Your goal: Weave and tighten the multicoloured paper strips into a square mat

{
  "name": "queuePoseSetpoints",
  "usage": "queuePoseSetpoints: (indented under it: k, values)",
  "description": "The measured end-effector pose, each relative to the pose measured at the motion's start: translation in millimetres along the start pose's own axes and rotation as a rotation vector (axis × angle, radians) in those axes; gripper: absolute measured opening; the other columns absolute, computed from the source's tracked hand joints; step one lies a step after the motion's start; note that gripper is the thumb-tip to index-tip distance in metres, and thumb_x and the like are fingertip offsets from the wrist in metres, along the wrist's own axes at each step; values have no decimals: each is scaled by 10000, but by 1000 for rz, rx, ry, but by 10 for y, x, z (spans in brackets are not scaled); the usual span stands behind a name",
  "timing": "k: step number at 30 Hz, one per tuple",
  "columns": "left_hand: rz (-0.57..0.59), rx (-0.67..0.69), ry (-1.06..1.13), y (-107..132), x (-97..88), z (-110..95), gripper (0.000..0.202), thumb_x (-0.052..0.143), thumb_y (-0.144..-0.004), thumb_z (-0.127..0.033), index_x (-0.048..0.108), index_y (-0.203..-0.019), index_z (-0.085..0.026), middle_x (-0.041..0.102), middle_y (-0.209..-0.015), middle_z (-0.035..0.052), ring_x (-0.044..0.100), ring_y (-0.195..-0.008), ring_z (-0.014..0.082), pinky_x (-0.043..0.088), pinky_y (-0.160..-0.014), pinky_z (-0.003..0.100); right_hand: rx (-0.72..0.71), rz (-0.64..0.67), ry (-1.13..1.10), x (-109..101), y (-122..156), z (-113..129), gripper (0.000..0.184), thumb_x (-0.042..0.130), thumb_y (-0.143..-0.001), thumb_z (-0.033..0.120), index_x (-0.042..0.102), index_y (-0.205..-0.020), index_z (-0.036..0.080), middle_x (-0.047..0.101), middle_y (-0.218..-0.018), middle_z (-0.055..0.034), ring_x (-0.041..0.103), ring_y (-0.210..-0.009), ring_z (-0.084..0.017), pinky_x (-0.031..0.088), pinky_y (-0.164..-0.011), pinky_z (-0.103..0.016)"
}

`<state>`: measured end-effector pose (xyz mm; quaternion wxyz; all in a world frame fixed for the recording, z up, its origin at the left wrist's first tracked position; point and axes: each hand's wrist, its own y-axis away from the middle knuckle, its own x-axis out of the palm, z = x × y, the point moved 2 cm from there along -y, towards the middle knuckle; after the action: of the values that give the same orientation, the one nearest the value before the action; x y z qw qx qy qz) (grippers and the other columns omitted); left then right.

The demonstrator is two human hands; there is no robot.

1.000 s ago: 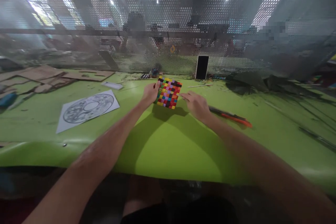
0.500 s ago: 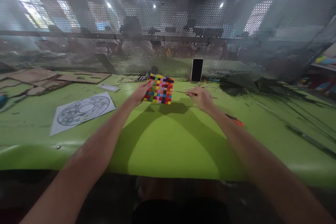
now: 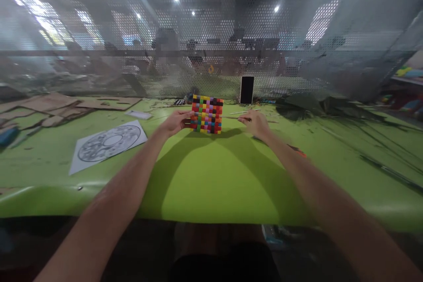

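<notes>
Since the earlier frames the multicoloured block panel (image 3: 206, 114) has been tipped from a slant to nearly upright, its chequered face now square to the camera, and both hands have drawn level on either side of it. Right hand (image 3: 254, 123) was lying flat beside the panel a second ago; it has since lifted and picked up a thin stick (image 3: 231, 117).

Left hand (image 3: 176, 122): fingers curled, gripping the left edge of the panel about mid-height, thumb toward the front face. Panel stands on its lower edge on the green surface (image 3: 211, 176), far centre, its shadow falling toward the viewer.

Right hand: closed in a pinch on the thin stick, which runs roughly level from the fingertips to the panel's right edge (contact with the panel cannot be confirmed; the tip is too fine to resolve). Hand itself is just beside the panel, not touching it.

Surroundings: printed sheet with a circular pattern (image 3: 107, 142) lies flat to the left, well apart from the panel. Dark smartphone (image 3: 246, 90) stands upright behind and right of the panel, against the perforated metal screen (image 3: 211, 44). Orange-handled tool (image 3: 296, 151) is partly hidden under the right forearm. Cardboard pieces (image 3: 62, 103) lie at far left. Dark leaves (image 3: 313, 106) lie at far right.
</notes>
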<state>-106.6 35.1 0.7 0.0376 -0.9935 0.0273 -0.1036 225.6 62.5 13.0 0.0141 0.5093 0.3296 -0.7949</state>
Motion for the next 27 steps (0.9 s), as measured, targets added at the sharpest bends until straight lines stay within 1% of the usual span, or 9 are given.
queuePoseSetpoints:
  k: [5,9,14,18,21,24,27]
  values:
    - [-16,14,-56,-24,45,4,164,866,-719,-211,792,-822,-106,787,-838,107,715,-677,172,637,-705,318,23,39,6,-6,-11,-41,239,625,-972,323,807,-1082,213,781,-1051,-83,691,-946,-245,487,-849,-338]
    - [-52,55,-73,-25,72,-4,205,896,-688,-236,801,-818,-109,793,-866,114,715,-669,171,631,-738,327,18,57,10,10,-6,-68,263,604,-983,351,804,-1083,214,787,-1053,-77,698,-945,-240,492,-855,-330]
    - [-83,62,-53,-26,104,-9,183,883,-701,-225,802,-821,-112,794,-865,110,726,-679,178,630,-794,351,36,45,21,17,-6,-62,286,586,-987,362,792,-1113,209,780,-1086,-85,693,-955,-244,487,-855,-340]
    - [-90,47,-48,-52,83,7,109,832,-758,-179,795,-827,-104,787,-827,102,716,-655,161,629,-749,318,52,41,42,4,-22,-99,276,591,-982,374,793,-1085,217,774,-1122,-78,678,-1028,-259,468,-892,-360]
    - [-92,27,-53,-72,27,32,59,767,-822,-156,786,-833,-101,776,-794,90,694,-620,139,620,-684,284,82,46,67,-30,-40,-188,260,615,-966,379,798,-1059,219,780,-1093,-86,683,-1014,-273,467,-870,-372]
    - [-75,-1,-66,-79,-22,65,66,720,-854,-119,781,-850,-94,775,-801,94,697,-639,141,622,-683,280,101,41,88,-61,-49,-280,256,623,-959,371,803,-1049,213,785,-1050,-95,695,-970,-276,470,-851,-380]
    - [-52,-30,-81,-75,-34,93,90,691,-871,-90,778,-851,-80,774,-807,107,705,-656,151,625,-682,284,93,26,102,-63,-44,-322,252,619,-963,363,806,-1046,216,784,-1068,-94,692,-1001,-276,470,-878,-384]
